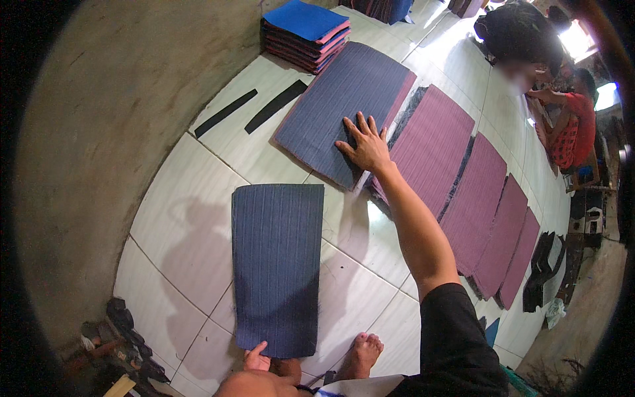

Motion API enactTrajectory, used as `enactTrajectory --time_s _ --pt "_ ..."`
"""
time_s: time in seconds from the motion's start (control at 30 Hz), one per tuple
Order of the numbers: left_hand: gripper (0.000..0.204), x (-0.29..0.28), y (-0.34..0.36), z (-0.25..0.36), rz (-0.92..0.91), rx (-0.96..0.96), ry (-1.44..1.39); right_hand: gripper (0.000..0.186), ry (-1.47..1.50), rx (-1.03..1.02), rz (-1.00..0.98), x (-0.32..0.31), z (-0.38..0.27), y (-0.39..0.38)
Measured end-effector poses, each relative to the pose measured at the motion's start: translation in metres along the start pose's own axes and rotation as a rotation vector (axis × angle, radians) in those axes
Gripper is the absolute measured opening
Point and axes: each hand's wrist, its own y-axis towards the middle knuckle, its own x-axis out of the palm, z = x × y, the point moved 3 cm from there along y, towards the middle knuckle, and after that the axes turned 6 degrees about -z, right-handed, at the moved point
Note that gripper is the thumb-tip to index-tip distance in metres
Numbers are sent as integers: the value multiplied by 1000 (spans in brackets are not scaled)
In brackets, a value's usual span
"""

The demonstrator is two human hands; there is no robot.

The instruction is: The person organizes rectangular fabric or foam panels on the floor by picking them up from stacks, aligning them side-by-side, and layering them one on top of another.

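Observation:
My right hand (366, 145) lies with fingers spread on the dark blue striped panel (350, 79), which has a reddish edge and looks like stacked fabric or mat pieces. A second dark blue striped panel (278, 264), roughly rectangular, is directly in front of me. At its near edge is my left hand (257, 358), with a digit over the top and the rest of the fingers hidden below. It appears to pinch that edge.
Maroon striped panels (433, 142) run in a row to the right. Two black strips (274, 108) lie near the wall (132, 99), by a blue-topped stack (305, 33). Dark scraps (122, 331) are at lower left. A person in red (575, 126) sits far right. My bare foot (362, 354) is close by.

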Motion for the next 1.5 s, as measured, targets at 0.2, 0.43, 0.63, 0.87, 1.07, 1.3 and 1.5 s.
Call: enactTrajectory --time_s 0.2,0.43,0.63,0.87,1.07,1.3,1.5 --pt "54 -3 -11 4 -41 93 -33 69 299 -163 292 10 -113 -78" --pt "50 27 7 5 -47 287 101 71 481 -570 -370 107 -269 -383" --pt "50 11 5 -4 -27 321 109 44 635 -575 -277 126 -269 -397" --pt "60 27 16 -9 -38 304 83 27 976 91 -442 31 -159 -290" --pt "63 9 12 -11 -112 250 3 30 356 -53 348 -261 49 -156" --pt "56 35 -4 -18 -3 448 206 29 -173 -147 658 -422 64 -175" --pt "50 36 -12 6 -53 411 272 30 -294 -96 642 -335 18 -227"
